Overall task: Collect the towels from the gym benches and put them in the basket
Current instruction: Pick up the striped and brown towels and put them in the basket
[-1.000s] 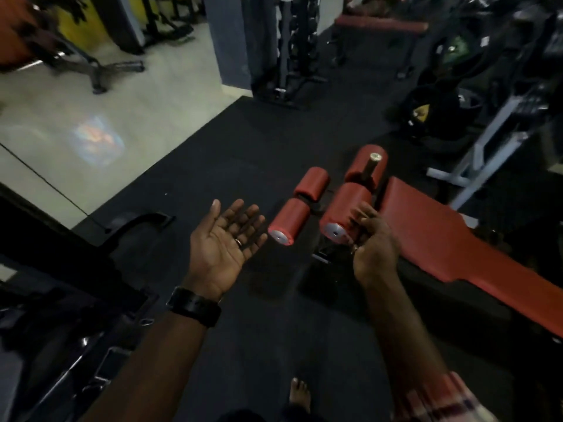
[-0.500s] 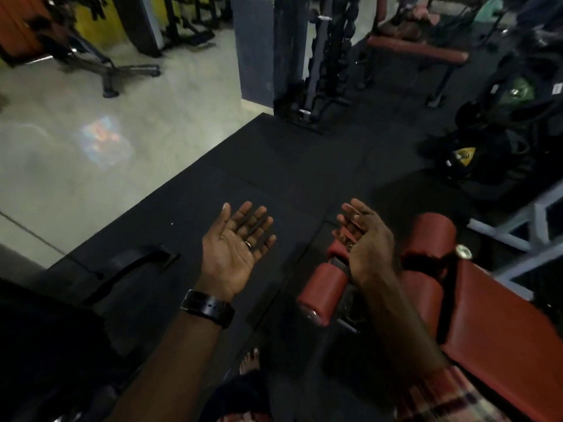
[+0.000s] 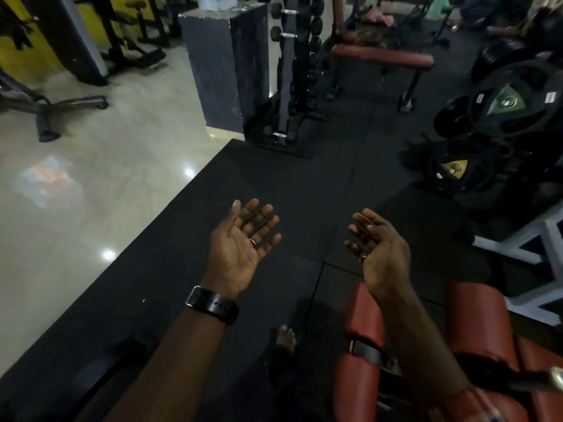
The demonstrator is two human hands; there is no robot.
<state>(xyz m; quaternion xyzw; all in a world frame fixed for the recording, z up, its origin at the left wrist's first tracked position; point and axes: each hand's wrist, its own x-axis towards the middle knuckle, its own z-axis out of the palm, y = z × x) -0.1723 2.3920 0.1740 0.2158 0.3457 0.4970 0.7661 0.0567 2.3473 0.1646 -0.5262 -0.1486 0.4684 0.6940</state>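
The left hand [image 3: 243, 242] is spread wide, palm up, and holds nothing. The right hand [image 3: 377, 248] is also empty, fingers loosely extended, palm turned inward toward the left hand. Both are raised over the black rubber floor mat [image 3: 289, 178]. Judged from this posture, the hands are free and ready to take a load; no collection is in progress.

No towel can be identified with certainty. A pink, crumpled item [image 3: 379, 16] lies beyond the far red worktop [image 3: 380, 57]; it may be a towel, but it is too small and dim to confirm. No basket is visible.

Relative to the far red worktop:
- The dumbbell rack [image 3: 292, 71] stands just to its left.
- The dark pillar [image 3: 225, 65] stands further left, at the mat edge.
- The stacked weight plates [image 3: 502, 117] lie to its right.
- The hands are well apart from it, nearer the camera.
- The red roller pads [image 3: 362, 330] of a near bench sit below the right forearm, cut off by the frame edge.

A wristwatch [image 3: 211, 304] is on the left wrist. One bare foot [image 3: 285, 338] shows between the arms. Low light obscures the upper right area.
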